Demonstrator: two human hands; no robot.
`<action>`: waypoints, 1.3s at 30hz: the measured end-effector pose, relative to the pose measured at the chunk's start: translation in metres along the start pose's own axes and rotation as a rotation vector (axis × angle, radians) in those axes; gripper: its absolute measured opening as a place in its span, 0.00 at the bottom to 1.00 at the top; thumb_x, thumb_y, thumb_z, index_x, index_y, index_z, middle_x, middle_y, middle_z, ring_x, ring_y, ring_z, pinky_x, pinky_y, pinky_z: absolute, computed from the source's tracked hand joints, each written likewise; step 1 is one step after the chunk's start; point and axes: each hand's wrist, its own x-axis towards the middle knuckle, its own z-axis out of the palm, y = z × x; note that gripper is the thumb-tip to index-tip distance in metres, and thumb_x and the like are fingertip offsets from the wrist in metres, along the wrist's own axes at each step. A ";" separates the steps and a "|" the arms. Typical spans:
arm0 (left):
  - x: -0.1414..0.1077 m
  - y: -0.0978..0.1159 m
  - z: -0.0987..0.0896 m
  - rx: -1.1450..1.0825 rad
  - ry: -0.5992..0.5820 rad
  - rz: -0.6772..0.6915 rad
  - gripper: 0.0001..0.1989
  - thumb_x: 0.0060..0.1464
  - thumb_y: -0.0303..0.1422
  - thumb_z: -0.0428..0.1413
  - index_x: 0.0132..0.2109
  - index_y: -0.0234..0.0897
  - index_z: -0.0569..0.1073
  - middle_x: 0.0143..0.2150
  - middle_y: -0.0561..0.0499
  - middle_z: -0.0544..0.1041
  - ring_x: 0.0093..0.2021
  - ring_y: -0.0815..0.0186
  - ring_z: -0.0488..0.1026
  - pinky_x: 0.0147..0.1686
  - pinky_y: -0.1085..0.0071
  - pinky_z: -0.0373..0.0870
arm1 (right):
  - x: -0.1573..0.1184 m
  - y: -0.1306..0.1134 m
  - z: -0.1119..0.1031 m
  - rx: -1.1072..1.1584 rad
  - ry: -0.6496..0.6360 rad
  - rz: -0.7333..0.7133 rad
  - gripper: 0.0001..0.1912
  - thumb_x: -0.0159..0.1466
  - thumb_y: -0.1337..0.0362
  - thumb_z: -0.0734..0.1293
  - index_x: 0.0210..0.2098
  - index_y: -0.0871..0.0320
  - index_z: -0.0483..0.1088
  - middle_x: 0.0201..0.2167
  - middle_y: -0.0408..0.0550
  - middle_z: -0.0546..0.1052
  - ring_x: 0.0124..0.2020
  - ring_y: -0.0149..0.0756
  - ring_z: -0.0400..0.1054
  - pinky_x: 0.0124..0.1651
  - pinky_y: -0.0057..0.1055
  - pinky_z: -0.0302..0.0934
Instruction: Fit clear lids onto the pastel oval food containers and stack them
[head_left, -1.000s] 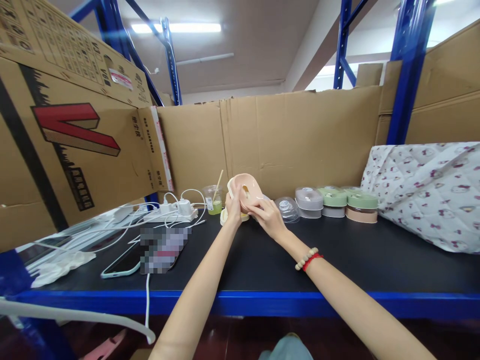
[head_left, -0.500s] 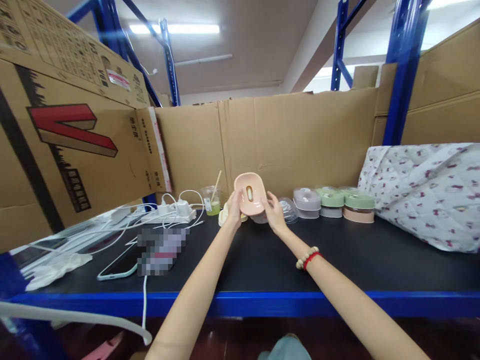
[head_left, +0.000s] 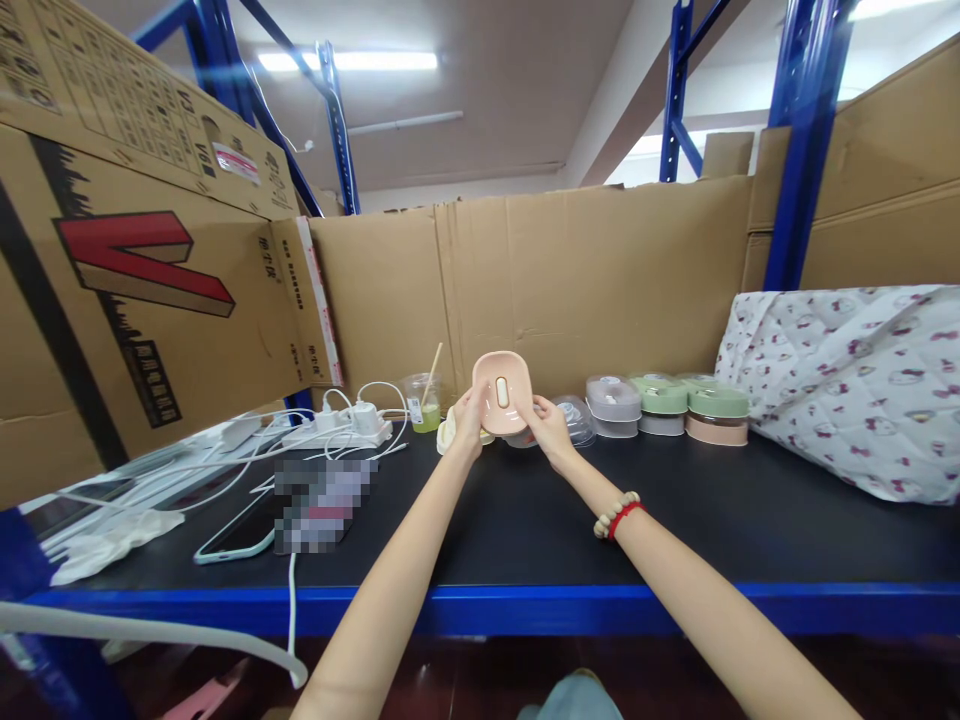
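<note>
single head-worn view. looks forward from the front of the shelf (head_left: 525,530), above its top, facing the cardboard (head_left: 600,280) behind. wide field: ceiling (head_left: 510,100) down to floor (head_left: 465,670). near range; left hand (head_left: 468,422) and right hand (head_left: 550,434) about mid-frame, forearms (head_left: 397,580) below.

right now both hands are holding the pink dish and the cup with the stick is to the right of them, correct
The side is wrong: the head view shows the cup with the stick to the left of them. The left hand and right hand do hold the pink dish.
</note>
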 end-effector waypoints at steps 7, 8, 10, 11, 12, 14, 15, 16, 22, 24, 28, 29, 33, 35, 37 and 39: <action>0.002 0.002 -0.001 0.042 0.082 -0.059 0.07 0.46 0.33 0.58 0.29 0.32 0.70 0.29 0.48 0.72 0.32 0.64 0.72 0.30 0.74 0.68 | 0.005 0.003 -0.008 -0.359 0.125 -0.193 0.18 0.59 0.55 0.59 0.37 0.61 0.72 0.33 0.49 0.76 0.36 0.37 0.69 0.39 0.32 0.62; 0.002 0.002 -0.001 0.020 0.097 -0.079 0.06 0.48 0.32 0.57 0.30 0.33 0.70 0.30 0.48 0.73 0.34 0.64 0.72 0.32 0.73 0.69 | 0.005 0.003 -0.012 -0.464 0.181 -0.214 0.17 0.60 0.58 0.58 0.39 0.61 0.72 0.37 0.50 0.76 0.40 0.38 0.69 0.44 0.33 0.61; 0.001 0.003 -0.001 -0.036 0.110 -0.121 0.05 0.50 0.32 0.54 0.32 0.34 0.70 0.33 0.47 0.74 0.37 0.62 0.73 0.36 0.71 0.70 | 0.007 0.004 -0.020 -0.725 0.240 -0.250 0.17 0.60 0.64 0.60 0.46 0.61 0.70 0.45 0.53 0.73 0.49 0.41 0.65 0.51 0.36 0.57; 0.001 0.004 -0.001 -0.070 0.107 -0.141 0.06 0.51 0.32 0.52 0.34 0.34 0.71 0.34 0.46 0.74 0.38 0.62 0.73 0.38 0.70 0.70 | 0.008 0.005 -0.024 -0.862 0.239 -0.263 0.20 0.58 0.67 0.61 0.50 0.61 0.68 0.50 0.55 0.70 0.53 0.42 0.62 0.54 0.38 0.54; 0.000 0.005 -0.001 -0.108 0.101 -0.161 0.07 0.52 0.32 0.51 0.36 0.34 0.71 0.34 0.46 0.74 0.38 0.62 0.73 0.39 0.70 0.70 | 0.008 0.007 -0.029 -0.991 0.222 -0.265 0.23 0.57 0.69 0.62 0.52 0.60 0.66 0.53 0.56 0.67 0.57 0.44 0.58 0.57 0.40 0.51; -0.004 0.008 0.000 -0.175 0.083 -0.205 0.11 0.53 0.32 0.47 0.40 0.34 0.71 0.34 0.46 0.74 0.38 0.61 0.73 0.39 0.68 0.71 | 0.010 0.011 -0.037 -1.193 0.177 -0.210 0.29 0.55 0.71 0.65 0.56 0.59 0.63 0.59 0.59 0.60 0.61 0.47 0.51 0.59 0.43 0.47; -0.006 0.010 0.000 -0.200 0.074 -0.223 0.12 0.53 0.31 0.46 0.41 0.34 0.71 0.34 0.46 0.74 0.37 0.61 0.73 0.39 0.68 0.71 | 0.011 0.013 -0.040 -1.262 0.151 -0.160 0.32 0.54 0.70 0.66 0.58 0.59 0.61 0.60 0.61 0.57 0.63 0.49 0.48 0.59 0.44 0.46; -0.007 0.012 0.000 -0.217 0.069 -0.240 0.13 0.53 0.31 0.45 0.42 0.34 0.70 0.34 0.46 0.73 0.37 0.61 0.73 0.38 0.68 0.71 | 0.012 0.015 -0.043 -1.313 0.122 -0.110 0.34 0.53 0.69 0.68 0.59 0.58 0.59 0.61 0.62 0.54 0.64 0.50 0.46 0.59 0.45 0.45; -0.011 0.014 0.002 -0.214 0.068 -0.309 0.15 0.54 0.32 0.44 0.44 0.34 0.70 0.32 0.47 0.73 0.32 0.61 0.73 0.34 0.68 0.71 | 0.012 0.014 -0.046 -1.400 0.073 -0.043 0.26 0.55 0.66 0.68 0.54 0.56 0.64 0.58 0.60 0.56 0.62 0.48 0.50 0.56 0.41 0.50; -0.009 0.012 0.002 -0.197 0.081 -0.320 0.14 0.54 0.32 0.44 0.43 0.35 0.70 0.31 0.47 0.72 0.31 0.62 0.72 0.33 0.69 0.71 | 0.011 0.012 -0.046 -1.393 0.103 -0.041 0.24 0.57 0.66 0.67 0.53 0.56 0.65 0.56 0.59 0.57 0.58 0.46 0.55 0.54 0.39 0.52; -0.009 0.011 0.002 -0.203 0.064 -0.286 0.13 0.53 0.31 0.43 0.40 0.34 0.70 0.31 0.47 0.72 0.31 0.63 0.72 0.33 0.70 0.71 | 0.011 0.012 -0.045 -1.402 0.132 -0.056 0.24 0.58 0.65 0.67 0.54 0.54 0.65 0.58 0.59 0.56 0.57 0.47 0.56 0.53 0.38 0.53; -0.009 0.011 0.002 -0.207 0.056 -0.275 0.13 0.53 0.31 0.43 0.39 0.34 0.70 0.32 0.47 0.73 0.32 0.62 0.73 0.34 0.70 0.71 | 0.012 0.012 -0.045 -1.405 0.126 -0.067 0.23 0.58 0.64 0.67 0.54 0.53 0.66 0.57 0.59 0.57 0.57 0.48 0.56 0.52 0.39 0.53; -0.009 0.010 0.001 -0.193 0.049 -0.265 0.11 0.52 0.32 0.44 0.33 0.35 0.70 0.34 0.45 0.73 0.38 0.59 0.73 0.37 0.67 0.71 | 0.015 0.017 -0.047 -1.385 0.120 -0.115 0.20 0.60 0.63 0.64 0.52 0.52 0.69 0.55 0.57 0.61 0.55 0.48 0.58 0.52 0.40 0.54; -0.006 0.008 -0.001 -0.184 0.036 -0.255 0.10 0.51 0.32 0.44 0.31 0.36 0.69 0.35 0.45 0.73 0.39 0.59 0.73 0.39 0.67 0.71 | 0.018 0.020 -0.049 -1.360 0.144 -0.160 0.19 0.60 0.62 0.64 0.51 0.52 0.70 0.54 0.56 0.63 0.53 0.48 0.59 0.52 0.40 0.54; 0.000 0.004 -0.003 -0.177 0.000 -0.233 0.08 0.48 0.31 0.46 0.31 0.36 0.69 0.35 0.46 0.73 0.40 0.60 0.73 0.39 0.67 0.70 | 0.021 0.024 -0.050 -1.326 0.181 -0.216 0.18 0.61 0.62 0.63 0.51 0.53 0.71 0.52 0.55 0.64 0.52 0.48 0.59 0.51 0.40 0.54; 0.007 -0.002 -0.006 -0.162 -0.030 -0.208 0.08 0.45 0.29 0.47 0.32 0.36 0.70 0.36 0.47 0.74 0.40 0.61 0.72 0.40 0.69 0.70 | 0.025 0.029 -0.051 -1.284 0.228 -0.274 0.19 0.62 0.62 0.62 0.51 0.55 0.70 0.50 0.56 0.65 0.51 0.47 0.59 0.51 0.40 0.55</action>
